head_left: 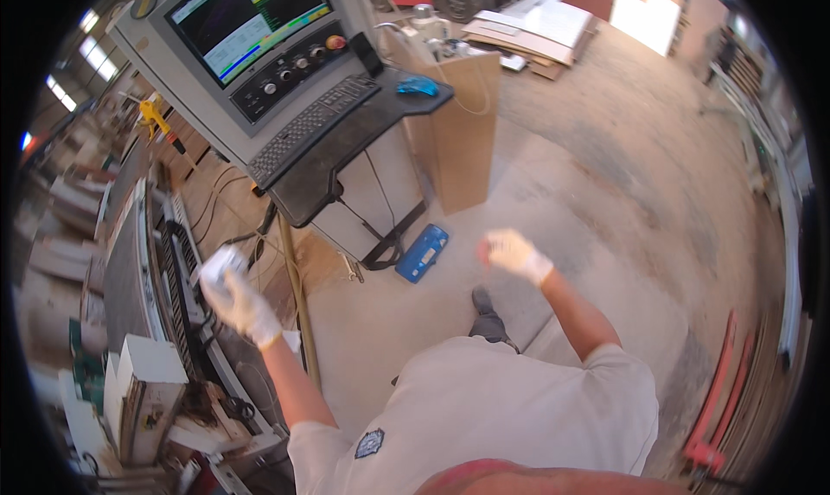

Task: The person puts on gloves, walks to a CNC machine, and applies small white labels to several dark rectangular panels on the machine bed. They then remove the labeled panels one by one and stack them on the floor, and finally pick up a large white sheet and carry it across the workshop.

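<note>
Gloved in white, my left hand (pixel 240 309) is raised at the left, beside the rail of a machine. Its fingers are closed round a small white block-like object (pixel 226 263) whose kind I cannot make out. My right hand (pixel 519 255), also in a white glove, is held out over the floor to the right of a blue case (pixel 422 253). Motion blurs it; its fingers are closed on a small reddish thing (pixel 484 249), too smeared to name.
A control console (pixel 251 114) with a lit screen, keyboard (pixel 316 125) and blue mouse (pixel 418 85) stands ahead. A brown board (pixel 458 132) leans beside it. Wrenches (pixel 353 268) lie near its base. Stacked panels (pixel 532 28) lie farther back, and red bars (pixel 722 391) at the right.
</note>
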The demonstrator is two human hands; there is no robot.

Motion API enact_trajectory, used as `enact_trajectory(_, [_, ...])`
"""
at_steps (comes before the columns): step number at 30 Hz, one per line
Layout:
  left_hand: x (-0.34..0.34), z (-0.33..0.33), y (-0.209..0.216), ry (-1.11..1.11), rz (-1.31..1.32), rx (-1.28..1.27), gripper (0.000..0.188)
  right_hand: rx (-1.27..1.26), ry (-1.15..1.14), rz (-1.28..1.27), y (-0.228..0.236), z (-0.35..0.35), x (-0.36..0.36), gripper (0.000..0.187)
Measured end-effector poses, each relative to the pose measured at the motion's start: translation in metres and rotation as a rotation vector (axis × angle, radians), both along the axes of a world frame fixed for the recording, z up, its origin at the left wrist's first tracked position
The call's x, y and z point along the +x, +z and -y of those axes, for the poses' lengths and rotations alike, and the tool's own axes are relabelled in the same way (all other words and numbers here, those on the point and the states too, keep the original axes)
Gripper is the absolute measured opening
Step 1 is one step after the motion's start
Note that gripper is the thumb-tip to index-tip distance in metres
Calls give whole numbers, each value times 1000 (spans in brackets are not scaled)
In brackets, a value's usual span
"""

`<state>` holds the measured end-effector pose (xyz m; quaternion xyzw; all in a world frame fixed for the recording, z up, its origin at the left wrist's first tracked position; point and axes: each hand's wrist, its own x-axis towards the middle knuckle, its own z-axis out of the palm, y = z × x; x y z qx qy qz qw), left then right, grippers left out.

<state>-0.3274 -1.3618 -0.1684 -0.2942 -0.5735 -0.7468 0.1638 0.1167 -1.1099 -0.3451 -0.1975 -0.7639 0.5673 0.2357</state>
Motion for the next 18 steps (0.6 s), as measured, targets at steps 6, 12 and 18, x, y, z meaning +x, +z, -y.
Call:
enact_trajectory(6, [-42,-199,11,215,-307,-1172,31,428,-407,-253,145,-278,-179,18])
enact_trajectory(12, [-49,-255,-16,78,-275,-1082,84,894,-167,249,143,-359,-247,61])
enact_trajectory(18, [-10,-233,-55,276,-70,-598,79,928,-157,206,132,-365,-248,50])
